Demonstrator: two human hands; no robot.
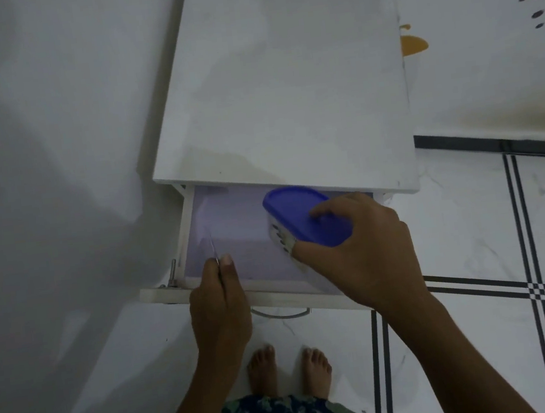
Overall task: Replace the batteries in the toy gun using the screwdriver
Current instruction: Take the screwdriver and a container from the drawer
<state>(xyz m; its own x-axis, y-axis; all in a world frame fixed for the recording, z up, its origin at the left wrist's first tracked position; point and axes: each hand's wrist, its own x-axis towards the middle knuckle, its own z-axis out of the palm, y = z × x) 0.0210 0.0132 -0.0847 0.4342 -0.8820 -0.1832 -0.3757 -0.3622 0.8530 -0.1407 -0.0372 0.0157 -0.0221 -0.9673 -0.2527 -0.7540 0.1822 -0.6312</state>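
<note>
A white cabinet's drawer stands pulled out below the white top. My left hand rests over the drawer's front edge, fingers closed around a thin metal screwdriver whose shaft points into the drawer. My right hand grips a clear container with a blue lid, held tilted over the right side of the drawer. Small dark items show through the container's wall. No toy gun is in view.
A white wall runs along the left of the cabinet. White floor tiles with black lines spread to the right. My bare feet stand just in front of the drawer's metal handle.
</note>
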